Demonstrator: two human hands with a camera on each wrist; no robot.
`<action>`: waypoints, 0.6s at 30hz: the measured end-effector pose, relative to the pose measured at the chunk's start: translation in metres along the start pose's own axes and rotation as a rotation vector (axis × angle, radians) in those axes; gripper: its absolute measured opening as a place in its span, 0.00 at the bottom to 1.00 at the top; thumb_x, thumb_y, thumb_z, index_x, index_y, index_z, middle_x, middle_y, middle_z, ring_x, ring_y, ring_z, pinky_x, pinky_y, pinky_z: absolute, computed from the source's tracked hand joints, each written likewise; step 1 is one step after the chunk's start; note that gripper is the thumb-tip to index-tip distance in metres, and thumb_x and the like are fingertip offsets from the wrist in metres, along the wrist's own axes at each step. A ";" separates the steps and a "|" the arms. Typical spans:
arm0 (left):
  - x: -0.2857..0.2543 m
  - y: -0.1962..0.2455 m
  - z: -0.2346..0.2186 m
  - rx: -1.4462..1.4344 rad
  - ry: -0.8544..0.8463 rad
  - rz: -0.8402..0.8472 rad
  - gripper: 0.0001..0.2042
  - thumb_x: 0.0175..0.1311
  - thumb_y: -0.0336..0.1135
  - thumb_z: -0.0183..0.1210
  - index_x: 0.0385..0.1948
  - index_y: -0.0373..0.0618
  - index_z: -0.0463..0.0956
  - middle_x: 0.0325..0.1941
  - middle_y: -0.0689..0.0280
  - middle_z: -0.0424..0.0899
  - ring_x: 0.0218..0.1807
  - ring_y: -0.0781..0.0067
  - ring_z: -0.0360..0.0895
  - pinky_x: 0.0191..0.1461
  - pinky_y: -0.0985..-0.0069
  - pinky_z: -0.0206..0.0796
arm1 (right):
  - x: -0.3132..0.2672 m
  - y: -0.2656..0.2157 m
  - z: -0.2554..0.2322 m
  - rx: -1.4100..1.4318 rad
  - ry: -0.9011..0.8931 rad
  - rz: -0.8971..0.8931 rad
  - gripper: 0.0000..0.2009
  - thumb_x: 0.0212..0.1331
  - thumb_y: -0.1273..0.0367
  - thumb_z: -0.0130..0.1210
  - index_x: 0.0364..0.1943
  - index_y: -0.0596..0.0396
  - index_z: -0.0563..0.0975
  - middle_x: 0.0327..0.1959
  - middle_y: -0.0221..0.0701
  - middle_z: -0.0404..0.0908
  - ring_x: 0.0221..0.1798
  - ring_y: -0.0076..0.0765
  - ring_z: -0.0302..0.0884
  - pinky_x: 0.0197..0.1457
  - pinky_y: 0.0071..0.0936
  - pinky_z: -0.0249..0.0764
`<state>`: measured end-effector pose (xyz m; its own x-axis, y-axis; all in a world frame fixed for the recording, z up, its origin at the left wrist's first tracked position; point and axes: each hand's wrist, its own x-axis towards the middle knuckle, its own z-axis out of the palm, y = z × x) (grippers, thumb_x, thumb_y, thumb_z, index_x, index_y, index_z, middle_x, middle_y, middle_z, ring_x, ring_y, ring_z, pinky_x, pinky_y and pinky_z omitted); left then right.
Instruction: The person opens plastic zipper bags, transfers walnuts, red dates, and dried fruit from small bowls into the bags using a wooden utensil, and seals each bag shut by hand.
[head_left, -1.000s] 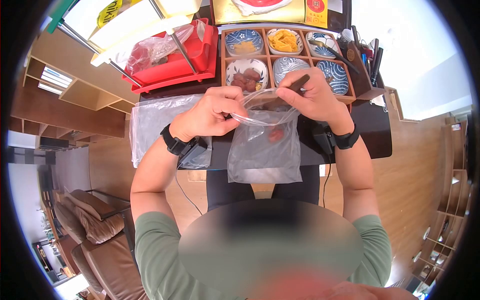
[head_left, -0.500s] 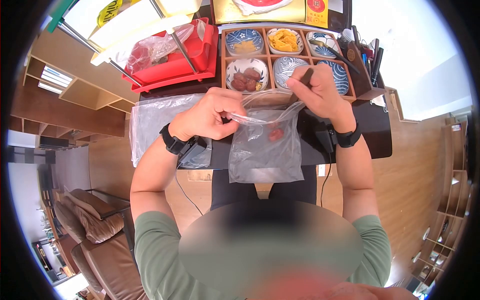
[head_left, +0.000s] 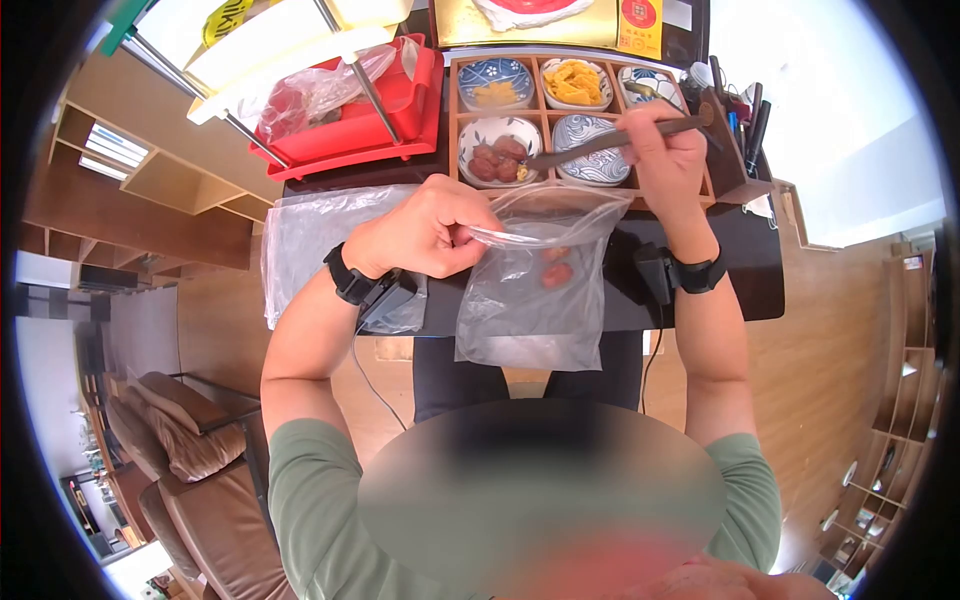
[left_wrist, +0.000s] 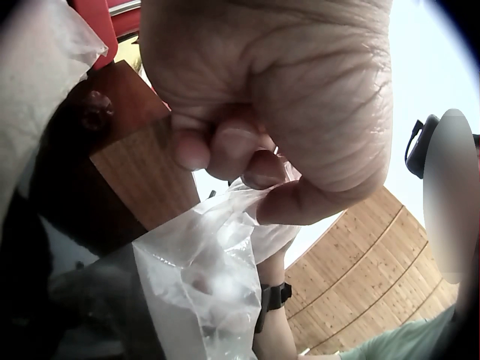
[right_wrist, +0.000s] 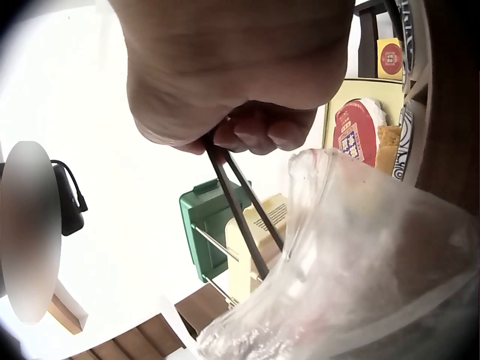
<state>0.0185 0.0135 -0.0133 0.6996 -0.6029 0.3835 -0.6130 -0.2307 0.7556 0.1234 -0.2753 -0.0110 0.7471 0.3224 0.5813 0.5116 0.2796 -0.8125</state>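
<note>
My left hand (head_left: 425, 230) pinches the rim of a clear plastic bag (head_left: 525, 315), which hangs at the table's front edge with reddish-brown pieces (head_left: 556, 274) inside. In the left wrist view, thumb and fingertips of that hand (left_wrist: 281, 105) grip the film (left_wrist: 199, 274). My right hand (head_left: 668, 165) holds dark tongs (head_left: 590, 147), their tips over the right edge of a bowl (head_left: 464, 150) of dark red dried fruit (head_left: 497, 160). The right wrist view shows the two arms of the tongs slightly apart, beside the bag's rim (right_wrist: 307, 225). The bag's mouth is partly open.
The bowls stand in a divided wooden tray (head_left: 548, 122); one has yellow pieces (head_left: 573, 82). A red bin (head_left: 345, 130) stands left, above flat clear bags (head_left: 330, 215). A pen holder (head_left: 738, 175) is right, a gold box (head_left: 540, 35) behind.
My right hand has let go of the bag's rim and moved up and right. The tongs have come out of the bag and swung left over the fruit bowl. My left hand has barely moved.
</note>
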 end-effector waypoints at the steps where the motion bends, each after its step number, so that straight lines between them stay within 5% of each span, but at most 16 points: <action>1: 0.000 0.000 0.000 0.002 -0.004 0.009 0.09 0.51 0.19 0.61 0.33 0.40 0.85 0.21 0.64 0.76 0.18 0.72 0.70 0.22 0.73 0.57 | 0.000 -0.001 0.005 -0.196 -0.001 -0.044 0.07 0.71 0.69 0.62 0.38 0.60 0.83 0.31 0.23 0.82 0.33 0.19 0.74 0.36 0.20 0.70; 6: 0.001 0.001 -0.001 0.017 -0.012 0.010 0.08 0.51 0.19 0.60 0.32 0.40 0.85 0.21 0.63 0.76 0.19 0.71 0.70 0.22 0.72 0.57 | 0.000 -0.004 0.018 -0.315 -0.157 0.015 0.05 0.67 0.72 0.65 0.41 0.60 0.84 0.38 0.29 0.87 0.37 0.21 0.80 0.42 0.21 0.76; 8: 0.001 0.002 -0.001 0.012 -0.013 0.005 0.08 0.51 0.19 0.60 0.32 0.40 0.85 0.21 0.63 0.76 0.19 0.70 0.70 0.23 0.72 0.57 | 0.001 0.000 0.020 -0.403 -0.185 -0.106 0.05 0.65 0.73 0.66 0.41 0.60 0.84 0.37 0.31 0.87 0.35 0.25 0.80 0.40 0.21 0.76; 18: 0.002 0.004 -0.003 0.012 -0.028 0.006 0.09 0.50 0.19 0.60 0.32 0.38 0.84 0.23 0.61 0.79 0.21 0.65 0.73 0.24 0.70 0.60 | 0.003 -0.005 0.023 -0.538 -0.245 -0.132 0.05 0.63 0.74 0.66 0.40 0.59 0.85 0.36 0.34 0.86 0.34 0.33 0.82 0.35 0.24 0.76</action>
<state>0.0181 0.0134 -0.0081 0.6858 -0.6251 0.3728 -0.6215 -0.2364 0.7469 0.1131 -0.2545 -0.0043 0.5760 0.5328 0.6200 0.7837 -0.1442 -0.6041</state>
